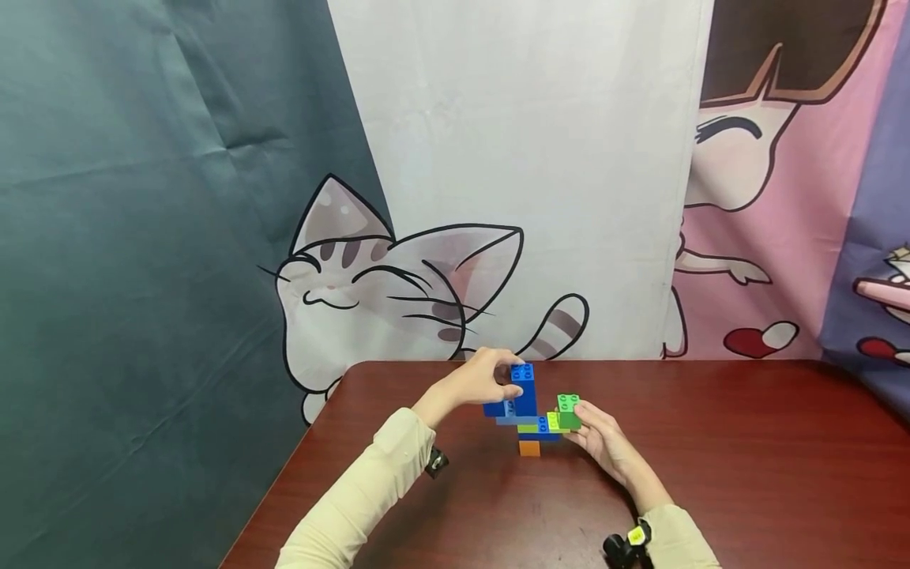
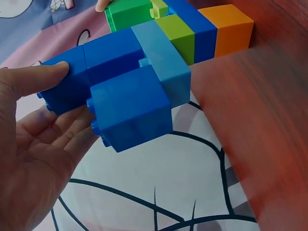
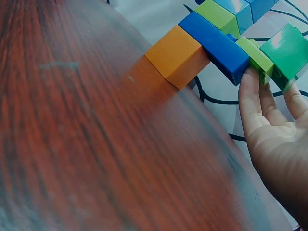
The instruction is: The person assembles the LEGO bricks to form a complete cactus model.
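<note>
Blue-topped block tower [image 1: 529, 411] sits between both hands — seemingly pinched.

we see even, soft light in the head view, bright and sharp, with only faint shadows on the table [image 1: 711, 442]. in both wrist views the wood smears into blur near the lens, perhaps from motion. a pale sheen lies on the green brick [image 3: 284, 48]; the blue brick [image 2: 130, 108] stays crisp.

A staged recording corner: cartoon cat backdrop cloths [image 1: 398, 276] hang across the frame behind a bare brown table [image 1: 746, 458].
</note>
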Motion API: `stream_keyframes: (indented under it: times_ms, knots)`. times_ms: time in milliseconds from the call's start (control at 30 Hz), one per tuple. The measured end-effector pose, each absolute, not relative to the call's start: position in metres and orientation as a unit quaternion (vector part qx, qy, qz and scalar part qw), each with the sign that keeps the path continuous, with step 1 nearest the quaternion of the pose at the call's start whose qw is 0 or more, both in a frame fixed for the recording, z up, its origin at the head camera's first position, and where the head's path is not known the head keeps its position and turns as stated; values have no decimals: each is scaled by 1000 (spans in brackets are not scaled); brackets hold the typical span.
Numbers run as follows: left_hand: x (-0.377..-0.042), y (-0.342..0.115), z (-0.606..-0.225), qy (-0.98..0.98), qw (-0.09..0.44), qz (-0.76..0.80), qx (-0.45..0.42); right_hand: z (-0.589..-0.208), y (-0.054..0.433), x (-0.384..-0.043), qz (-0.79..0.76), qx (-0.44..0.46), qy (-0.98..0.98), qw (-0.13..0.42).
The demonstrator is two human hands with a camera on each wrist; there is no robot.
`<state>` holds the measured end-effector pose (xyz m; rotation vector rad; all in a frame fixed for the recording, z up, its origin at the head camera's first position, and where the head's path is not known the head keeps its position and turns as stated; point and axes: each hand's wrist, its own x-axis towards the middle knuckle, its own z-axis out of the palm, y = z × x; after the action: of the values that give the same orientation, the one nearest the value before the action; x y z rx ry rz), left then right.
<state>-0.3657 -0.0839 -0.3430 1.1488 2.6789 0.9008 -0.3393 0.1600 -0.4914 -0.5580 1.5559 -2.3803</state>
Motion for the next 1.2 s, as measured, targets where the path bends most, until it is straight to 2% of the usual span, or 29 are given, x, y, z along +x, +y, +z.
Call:
stream_keyframes:
  times_ms: [400, 733, 1033, 1200]
  knots:
    - [-366, -94, -363, 864, 33, 350, 361, -493, 155, -340, -819, -181, 530, 123]
    - [-360, -91, -376, 845, -11, 376, 379, -489, 155, -338, -813, -124, 556, 116]
    - [-361, -93, -382, 833, -58, 375, 403, -486, 151, -339, -809, -122, 563, 117]
    - [-358, -94, -386, 837, -58, 380, 389, -486, 151, -337, -812, -115, 559, 122]
